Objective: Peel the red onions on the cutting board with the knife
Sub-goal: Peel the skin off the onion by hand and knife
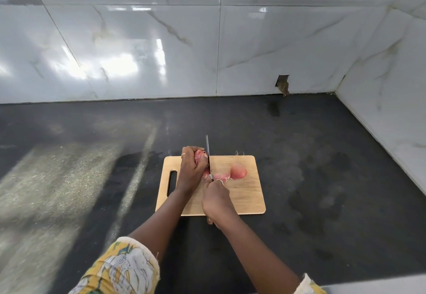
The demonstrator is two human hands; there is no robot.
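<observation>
Onion (200,156) sits at the far edge of the board (253,201), left hand (190,171) curled round it; right hand (215,198) grips the knife (208,153), blade against the onion. We keep the cut shallow, fingertips back. Second onion (238,171) and peel (221,176) lie beside the blade; we judge they may crowd it.

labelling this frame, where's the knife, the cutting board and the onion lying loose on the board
knife (208,149): head view, middle of the blade
cutting board (244,194): head view, bare wood on its right part
loose onion (238,171): head view, centre of its pink body
</observation>
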